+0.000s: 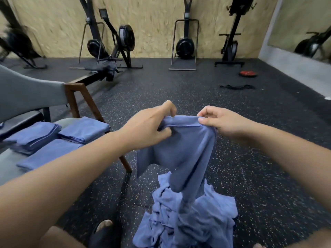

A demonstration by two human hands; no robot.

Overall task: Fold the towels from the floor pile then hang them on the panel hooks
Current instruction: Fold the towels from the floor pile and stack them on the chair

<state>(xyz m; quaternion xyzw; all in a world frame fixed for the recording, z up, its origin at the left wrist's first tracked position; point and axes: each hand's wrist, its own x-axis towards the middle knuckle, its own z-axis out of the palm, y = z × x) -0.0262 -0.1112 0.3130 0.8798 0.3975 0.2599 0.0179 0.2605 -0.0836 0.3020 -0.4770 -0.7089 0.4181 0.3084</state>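
Note:
A blue towel (180,151) hangs in front of me, held up by its top edge. My left hand (150,126) grips the left end of that edge and my right hand (220,122) pinches the right end. The towel's lower part trails down onto a crumpled pile of blue towels (188,217) on the floor. Several folded blue towels (53,140) lie on the seat of a chair (77,97) to my left. No panel hooks are in view.
Dark speckled rubber floor (250,158) surrounds the pile. Black exercise machines (114,43) stand along the far wooden wall. A red disc (248,73) and a black strap (236,86) lie on the floor at the right. My foot (103,228) is beside the pile.

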